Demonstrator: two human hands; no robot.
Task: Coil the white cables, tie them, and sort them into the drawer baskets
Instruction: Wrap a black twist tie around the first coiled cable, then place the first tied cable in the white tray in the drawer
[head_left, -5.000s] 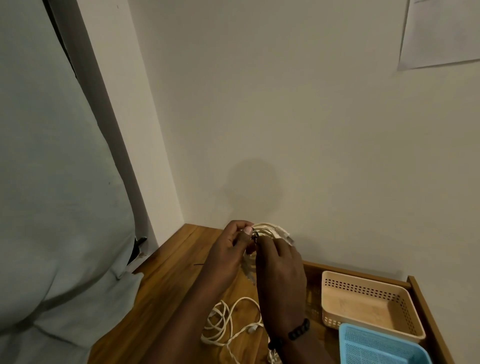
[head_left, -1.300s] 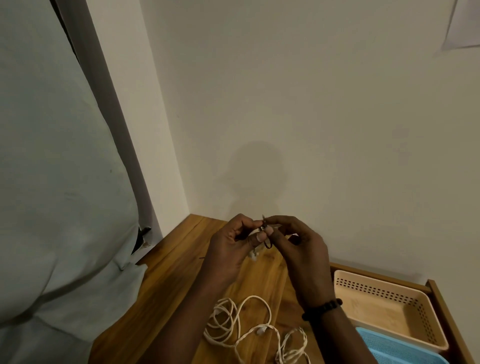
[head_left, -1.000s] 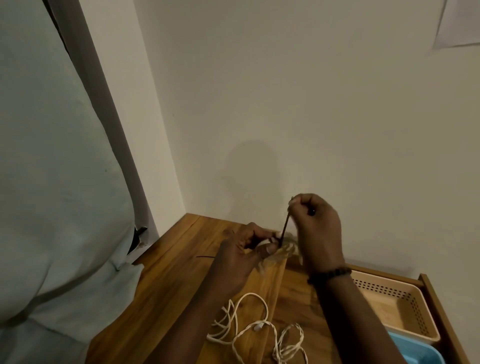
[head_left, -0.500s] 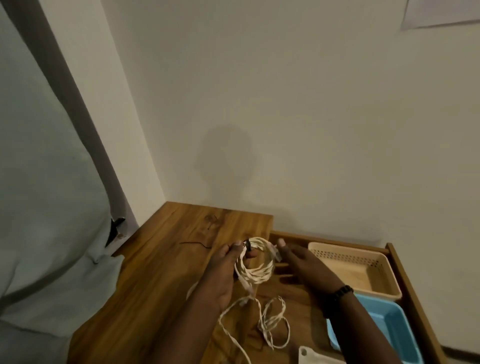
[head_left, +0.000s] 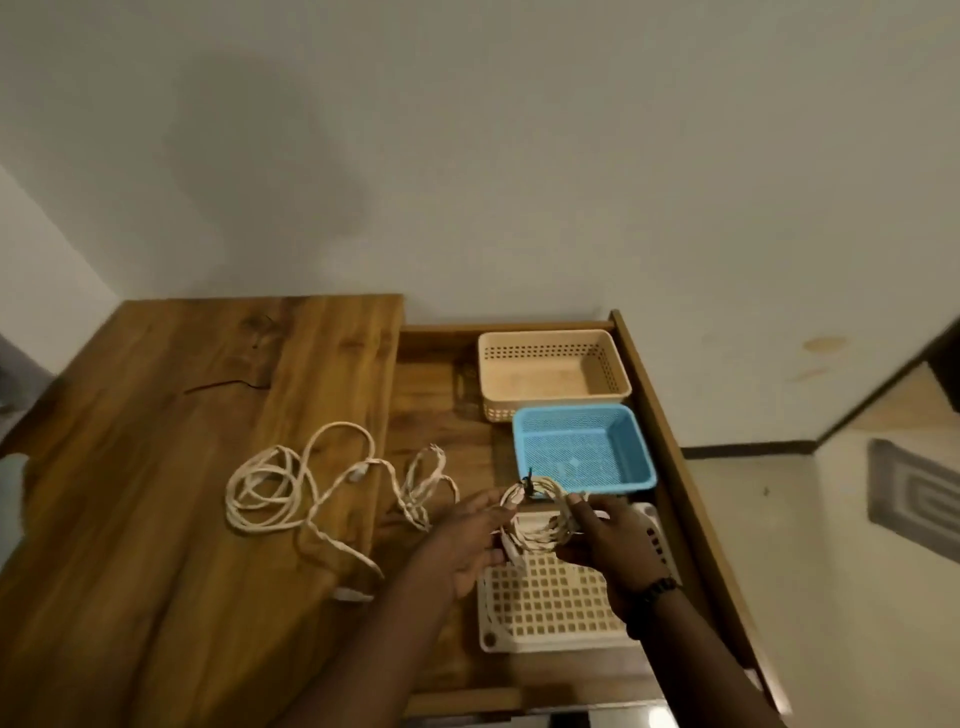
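Setting: plain pale wall (head_left: 519, 156) behind a brown wooden tabletop (head_left: 156, 467), with an open wooden drawer (head_left: 670, 415) to its right.

Head view, drawer contents: beige perforated plastic basket (head_left: 618, 364) at the far end; blue mesh plastic basket (head_left: 639, 447) just in front of it, touching or nearly so; white grid-bottomed plastic tray (head_left: 550, 608) nearest the person.

Head view, task item: coiled white cable bundle (head_left: 540, 514), bound with a dark tie (head_left: 528, 480) at its top, held in the air above the white tray's far edge and just short of the blue basket.

Left hand (head_left: 467, 540): fingers reach to the bundle's left side and touch it; whether they pinch it cannot be told through the blur.

Right hand (head_left: 605, 535): fingers curled round the bundle's right side, gripping it; a dark beaded wristband (head_left: 657, 590) sits on the wrist.

Remaining work: a loose white braided cable (head_left: 291, 488) lies uncoiled across the tabletop, one loop trailing over the edge into the drawer.

Stage, as judged: one bundle tied, about to be placed; the loose cable is not yet coiled.

Risk one: the bundle hangs between two containers, so an early let-go could drop it on a rim or into the wrong one.

Risk two: the tie's tail stands up; if slack, the coil may spring open on landing.

Risk three: the trailing loop lies near the hands and could snag and drag the loose cable.
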